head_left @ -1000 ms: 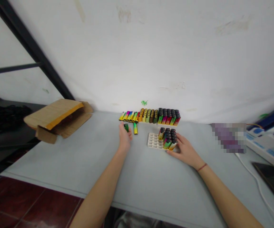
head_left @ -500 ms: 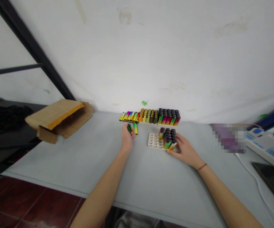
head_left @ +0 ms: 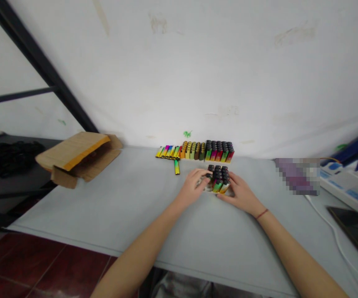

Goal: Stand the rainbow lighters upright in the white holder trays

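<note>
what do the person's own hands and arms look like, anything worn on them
The left hand and right hand are both ungloved, with no ring that can be made out. The left forearm and right forearm show no sleeves. A thin, dark reddish band circles the right wrist; none shows on the left.

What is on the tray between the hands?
Black-topped lighters stand on the tray, toward its right side; the left hand covers much of its left side, hiding what is there.
</note>
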Demonstrator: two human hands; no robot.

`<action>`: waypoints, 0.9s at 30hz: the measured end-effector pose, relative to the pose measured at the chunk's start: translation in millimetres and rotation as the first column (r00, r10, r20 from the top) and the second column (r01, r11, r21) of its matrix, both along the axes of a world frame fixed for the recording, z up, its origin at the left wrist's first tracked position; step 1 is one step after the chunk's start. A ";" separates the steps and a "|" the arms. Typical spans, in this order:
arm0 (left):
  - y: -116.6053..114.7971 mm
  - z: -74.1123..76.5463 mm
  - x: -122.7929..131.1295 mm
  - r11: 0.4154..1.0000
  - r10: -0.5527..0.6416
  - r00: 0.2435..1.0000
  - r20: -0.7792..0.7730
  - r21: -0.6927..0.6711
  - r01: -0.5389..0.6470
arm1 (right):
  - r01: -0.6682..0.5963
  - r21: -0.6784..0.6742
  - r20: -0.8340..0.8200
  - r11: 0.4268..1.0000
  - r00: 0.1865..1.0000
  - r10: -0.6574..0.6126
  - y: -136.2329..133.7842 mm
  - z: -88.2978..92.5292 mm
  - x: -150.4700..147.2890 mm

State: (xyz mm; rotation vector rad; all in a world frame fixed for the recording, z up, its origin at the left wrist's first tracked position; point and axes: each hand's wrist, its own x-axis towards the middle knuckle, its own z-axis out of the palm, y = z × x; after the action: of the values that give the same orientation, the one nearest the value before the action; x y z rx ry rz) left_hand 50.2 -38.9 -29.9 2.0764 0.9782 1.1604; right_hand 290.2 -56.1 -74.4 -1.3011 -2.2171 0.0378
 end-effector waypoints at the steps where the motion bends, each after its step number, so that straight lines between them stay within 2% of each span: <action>1: 0.5 -1.5 0.5 1.000 0.006 1.000 -0.027 0.002 -0.006 | -0.003 0.000 0.004 1.000 1.000 0.003 0.0 0.5 -0.1; 7: 1.6 -3.9 1.3 0.998 0.071 0.990 -0.120 0.007 -0.070 | -0.012 -0.005 0.002 1.000 1.000 0.012 0.1 2.3 -1.3; 20: 5.6 -8.0 0.6 0.993 0.122 0.986 -0.114 0.005 -0.122 | -0.006 -0.002 0.020 1.000 1.000 0.006 0.2 1.1 -0.8; 27: 2.8 -3.1 1.2 0.980 0.114 0.969 -0.218 0.182 -0.074 | 0.001 -0.014 0.021 1.000 1.000 -0.001 -0.6 2.4 -1.3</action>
State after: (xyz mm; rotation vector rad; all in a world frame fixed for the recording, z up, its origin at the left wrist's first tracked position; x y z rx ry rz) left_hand 51.4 -36.1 -33.0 2.3646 1.1282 1.1057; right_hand 288.8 -56.7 -72.0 -1.3159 -2.2375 0.0403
